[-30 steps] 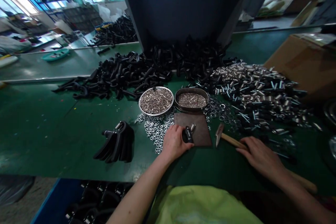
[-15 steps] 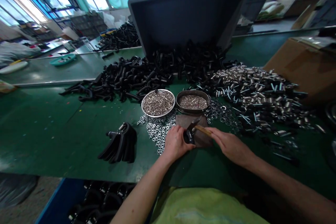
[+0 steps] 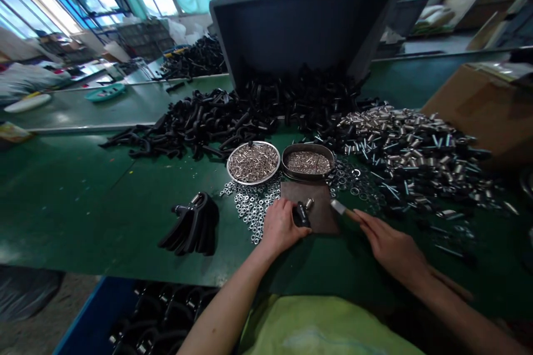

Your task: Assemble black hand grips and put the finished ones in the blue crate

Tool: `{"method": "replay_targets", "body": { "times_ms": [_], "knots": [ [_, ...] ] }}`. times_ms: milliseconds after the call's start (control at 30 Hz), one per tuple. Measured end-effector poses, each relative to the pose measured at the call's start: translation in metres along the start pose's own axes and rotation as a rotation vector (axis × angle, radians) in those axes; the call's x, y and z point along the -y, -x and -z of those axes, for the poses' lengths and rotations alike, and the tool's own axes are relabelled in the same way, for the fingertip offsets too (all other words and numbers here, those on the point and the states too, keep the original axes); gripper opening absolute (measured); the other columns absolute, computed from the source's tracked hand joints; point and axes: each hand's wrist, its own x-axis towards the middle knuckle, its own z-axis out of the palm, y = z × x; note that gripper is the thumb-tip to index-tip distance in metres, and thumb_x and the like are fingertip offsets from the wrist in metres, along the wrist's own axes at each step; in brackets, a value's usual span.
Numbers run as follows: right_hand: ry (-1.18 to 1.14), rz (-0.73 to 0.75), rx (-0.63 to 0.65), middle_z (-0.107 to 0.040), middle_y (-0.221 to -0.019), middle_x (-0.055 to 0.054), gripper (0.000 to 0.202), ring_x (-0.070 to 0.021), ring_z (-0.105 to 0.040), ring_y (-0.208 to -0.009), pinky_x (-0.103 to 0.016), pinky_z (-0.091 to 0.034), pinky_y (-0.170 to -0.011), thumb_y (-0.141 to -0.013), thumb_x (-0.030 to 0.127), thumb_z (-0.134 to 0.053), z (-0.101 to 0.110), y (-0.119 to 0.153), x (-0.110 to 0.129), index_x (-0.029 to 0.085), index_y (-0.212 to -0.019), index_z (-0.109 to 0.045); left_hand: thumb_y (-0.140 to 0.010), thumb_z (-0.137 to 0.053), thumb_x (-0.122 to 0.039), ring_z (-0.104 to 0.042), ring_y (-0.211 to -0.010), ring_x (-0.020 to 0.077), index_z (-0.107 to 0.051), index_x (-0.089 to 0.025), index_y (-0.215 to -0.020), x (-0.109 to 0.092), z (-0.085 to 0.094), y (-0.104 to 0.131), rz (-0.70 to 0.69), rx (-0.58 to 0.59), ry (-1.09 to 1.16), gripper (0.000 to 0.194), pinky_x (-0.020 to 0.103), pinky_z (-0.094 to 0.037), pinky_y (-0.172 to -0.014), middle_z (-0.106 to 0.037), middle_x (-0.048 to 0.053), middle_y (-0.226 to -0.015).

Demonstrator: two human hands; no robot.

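Observation:
My left hand holds a black part, its fingers wrapped round it, on a brown square plate. A shiny metal piece shows at the part's upper end; my fingers hide some of the rest. To the right, my right hand is closed round the wooden handle of a hammer. The metal head hangs near the plate's right edge, apart from the black part. Small nuts lie scattered beside my left hand.
A round dish and an oval tin of small metal pieces stand behind the plate. Heaps of black parts and metal fittings lie further back. Several black parts are stacked at left; a grey bin leans behind.
The hammer has moved away from the black part, to the right, with my right hand drawn right and nearer to me. My left hand still holds the black part on the plate.

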Motion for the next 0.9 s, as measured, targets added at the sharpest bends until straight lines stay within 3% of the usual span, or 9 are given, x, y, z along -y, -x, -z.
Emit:
{"method": "replay_targets", "body": {
  "times_ms": [133, 200, 367, 467, 567, 667, 733, 800, 900],
  "knots": [
    [0.24, -0.004, -0.079, -0.068, -0.078, -0.008, 0.039, -0.0231, -0.063, -0.068, -0.033, -0.046, -0.055, -0.094, 0.035, -0.038, -0.004, 0.026, -0.028, 0.016, -0.117, -0.062, -0.058, -0.079, -0.04, -0.054, -0.093, 0.0224, -0.053, -0.018, -0.1, -0.002, 0.003, 0.002, 0.146, -0.127, 0.232, 0.054, 0.036, -0.044, -0.082, -0.057, 0.005, -0.097],
    [0.166, -0.008, -0.107, -0.068, -0.083, -0.012, 0.041, -0.0278, -0.063, -0.077, -0.039, -0.048, -0.063, -0.093, 0.039, -0.038, -0.005, 0.023, -0.024, 0.014, -0.112, -0.064, -0.059, -0.079, -0.04, -0.055, -0.092, 0.021, -0.051, -0.017, -0.103, -0.009, 0.006, 0.005, 0.218, -0.186, 0.405, 0.058, 0.034, -0.044, -0.081, -0.057, 0.006, -0.099],
    [-0.518, -0.108, -0.057, -0.068, -0.104, -0.009, 0.047, -0.0214, -0.066, -0.087, -0.033, -0.053, -0.074, -0.091, 0.041, -0.039, 0.004, -0.027, 0.043, 0.019, -0.132, -0.044, -0.061, -0.078, -0.039, -0.057, -0.093, 0.0207, -0.05, -0.017, -0.109, -0.039, 0.006, 0.02, 0.202, -0.129, 0.635, 0.06, 0.033, -0.046, -0.081, -0.059, 0.007, -0.104],
    [-0.674, -0.155, -0.043, -0.069, -0.106, -0.009, 0.037, -0.022, -0.066, -0.094, -0.031, -0.053, -0.077, -0.089, 0.041, -0.041, 0.01, -0.06, 0.076, 0.021, -0.115, -0.057, -0.067, -0.074, -0.034, -0.059, -0.094, 0.022, -0.054, -0.017, -0.11, -0.038, 0.019, 0.019, -0.022, 0.048, 0.497, 0.051, 0.034, -0.048, -0.08, -0.061, 0.008, -0.105],
    [-0.644, -0.147, 0.034, -0.072, -0.098, -0.006, 0.032, -0.022, -0.069, -0.084, -0.03, -0.054, -0.072, -0.087, 0.043, -0.043, 0.007, -0.077, 0.077, 0.023, -0.102, -0.064, -0.079, -0.063, -0.028, -0.058, -0.101, 0.0219, -0.058, -0.019, -0.112, -0.004, 0.06, -0.008, -0.172, 0.105, 0.196, 0.035, 0.034, -0.046, -0.088, -0.062, 0.008, -0.109],
    [-0.524, -0.106, 0.137, -0.073, -0.096, -0.003, 0.031, -0.0227, -0.07, -0.077, -0.031, -0.054, -0.065, -0.086, 0.044, -0.044, -0.002, -0.079, 0.064, 0.026, -0.098, -0.066, -0.085, -0.051, -0.017, -0.054, -0.108, 0.0191, -0.058, -0.019, -0.115, 0.054, 0.113, -0.058, 0.003, -0.087, -0.252, 0.031, 0.03, -0.042, -0.095, -0.061, 0.007, -0.116],
    [-0.447, -0.093, 0.158, -0.073, -0.097, -0.002, 0.029, -0.0238, -0.07, -0.078, -0.032, -0.054, -0.063, -0.085, 0.042, -0.044, -0.01, -0.076, 0.058, 0.028, -0.096, -0.066, -0.085, -0.044, -0.009, -0.052, -0.11, 0.0207, -0.059, -0.018, -0.113, 0.093, 0.141, -0.091, 0.146, -0.123, -0.457, 0.033, 0.032, -0.04, -0.095, -0.06, 0.009, -0.116],
    [-0.403, -0.088, 0.17, -0.073, -0.096, -0.001, 0.026, -0.0237, -0.07, -0.076, -0.032, -0.054, -0.061, -0.084, 0.04, -0.045, -0.015, -0.073, 0.058, 0.029, -0.094, -0.066, -0.083, -0.042, -0.005, -0.052, -0.109, 0.024, -0.063, -0.014, -0.106, 0.126, 0.154, -0.115, 0.215, -0.115, -0.502, 0.032, 0.035, -0.041, -0.093, -0.061, 0.013, -0.11],
    [-0.391, -0.105, 0.183, -0.074, -0.092, 0.001, 0.025, -0.0231, -0.071, -0.072, -0.031, -0.054, -0.061, -0.083, 0.04, -0.046, -0.018, -0.072, 0.06, 0.03, -0.092, -0.067, -0.081, -0.043, -0.005, -0.051, -0.108, 0.0239, -0.065, -0.014, -0.099, 0.154, 0.15, -0.13, 0.273, -0.101, -0.516, 0.029, 0.038, -0.039, -0.095, -0.061, 0.013, -0.107]
  ]
}}
